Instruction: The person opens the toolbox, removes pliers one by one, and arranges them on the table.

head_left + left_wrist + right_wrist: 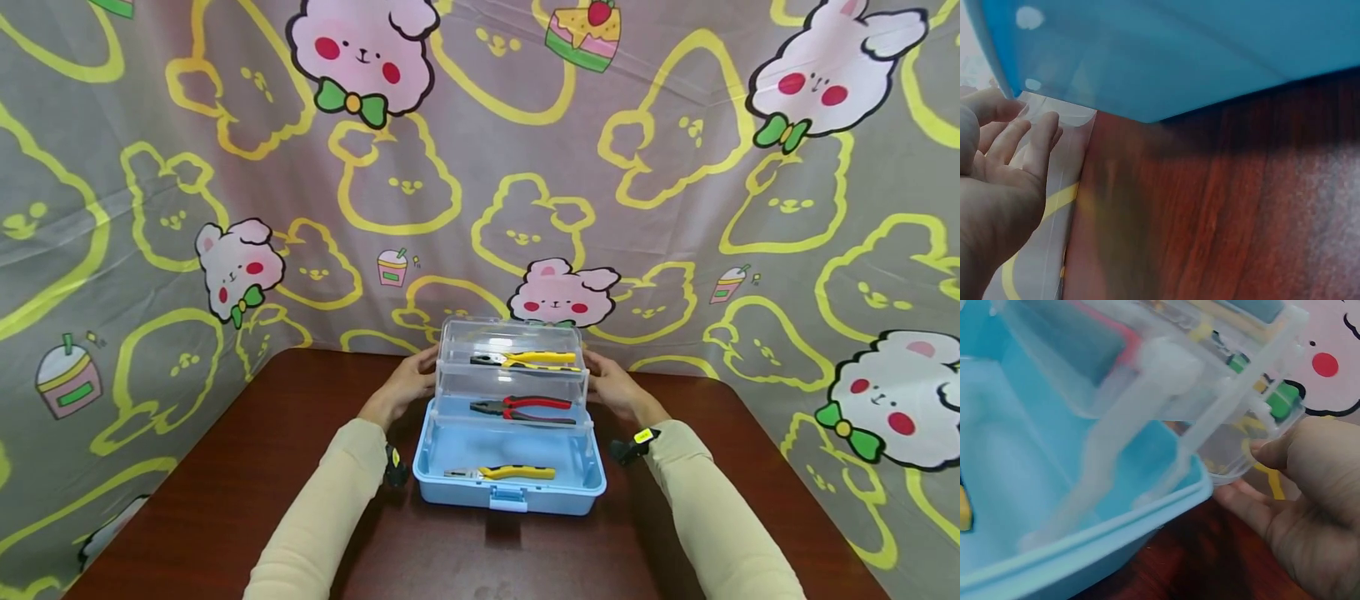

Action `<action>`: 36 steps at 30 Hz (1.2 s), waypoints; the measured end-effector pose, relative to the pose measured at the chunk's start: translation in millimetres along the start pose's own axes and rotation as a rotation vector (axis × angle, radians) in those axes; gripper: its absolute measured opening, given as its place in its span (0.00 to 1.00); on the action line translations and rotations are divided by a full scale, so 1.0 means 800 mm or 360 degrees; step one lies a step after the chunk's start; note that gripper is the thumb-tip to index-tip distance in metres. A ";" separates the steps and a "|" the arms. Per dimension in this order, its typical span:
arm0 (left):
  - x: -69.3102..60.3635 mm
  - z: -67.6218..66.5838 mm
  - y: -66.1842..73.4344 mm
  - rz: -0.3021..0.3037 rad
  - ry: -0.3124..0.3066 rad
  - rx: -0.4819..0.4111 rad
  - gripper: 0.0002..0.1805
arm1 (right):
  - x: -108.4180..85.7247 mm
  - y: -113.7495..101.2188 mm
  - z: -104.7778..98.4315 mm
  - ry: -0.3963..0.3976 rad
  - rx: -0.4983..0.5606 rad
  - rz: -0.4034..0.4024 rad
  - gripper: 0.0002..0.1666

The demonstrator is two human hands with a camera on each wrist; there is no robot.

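On the table stands a light blue toolbox (450,492), its clear trays (510,379) raised in steps and its clear lid (1232,450) swung down behind. Yellow-handled pliers (543,358) lie in the upper tray, red-handled pliers (540,403) in the lower one. Another yellow-handled pair of pliers (521,472) rests in the blue base. At the back left corner, my left hand (408,385) holds the lid's edge, its fingertips partly hidden. My right hand (1310,500) grips the lid at the back right, thumb on one side and fingers beneath.
The brown wooden table (247,467) extends to both sides and in front of the box. A patterned cloth (465,275) hangs close behind the table and along its sides. A latch (508,500) sits on the toolbox's front.
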State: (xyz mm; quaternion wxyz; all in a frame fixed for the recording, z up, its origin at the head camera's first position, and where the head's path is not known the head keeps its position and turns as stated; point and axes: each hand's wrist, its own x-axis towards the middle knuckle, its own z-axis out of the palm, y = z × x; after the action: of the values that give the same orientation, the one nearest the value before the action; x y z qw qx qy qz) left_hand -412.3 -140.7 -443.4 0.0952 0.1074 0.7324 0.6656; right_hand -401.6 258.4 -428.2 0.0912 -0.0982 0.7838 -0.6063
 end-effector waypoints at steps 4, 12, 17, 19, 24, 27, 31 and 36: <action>0.002 0.000 -0.003 -0.0030 0.0013 -0.0034 0.37 | 0.003 0.003 -0.002 -0.0020 0.0004 0.0038 0.34; 0.005 -0.001 -0.004 -0.0080 0.0026 -0.0066 0.38 | 0.007 0.006 -0.003 -0.0092 0.0045 0.0059 0.34; 0.006 0.000 -0.006 -0.0123 0.0028 -0.0085 0.37 | 0.010 0.010 -0.002 -0.0120 0.0050 0.0088 0.33; 0.005 0.000 -0.005 -0.0126 0.0022 -0.0091 0.37 | 0.011 0.011 -0.002 -0.0115 0.0062 0.0106 0.32; 0.006 0.001 -0.006 -0.0125 0.0028 -0.0085 0.36 | 0.011 0.012 -0.001 -0.0121 0.0067 0.0129 0.31; 0.007 0.001 -0.009 -0.0145 0.0027 -0.0081 0.35 | 0.010 0.015 -0.001 -0.0125 0.0047 0.0137 0.30; 0.007 0.000 -0.012 -0.0177 0.0003 -0.0073 0.35 | 0.010 0.020 0.000 -0.0113 0.0046 0.0183 0.28; 0.005 -0.001 -0.013 -0.0184 -0.0017 -0.0044 0.35 | 0.009 0.024 0.000 -0.0116 0.0068 0.0177 0.28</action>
State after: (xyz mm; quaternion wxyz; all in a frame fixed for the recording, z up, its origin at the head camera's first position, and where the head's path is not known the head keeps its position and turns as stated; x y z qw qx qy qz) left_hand -416.9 -140.9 -453.8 0.1388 0.0672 0.7275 0.6686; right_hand -409.4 261.2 -447.0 0.1555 -0.0746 0.7712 -0.6128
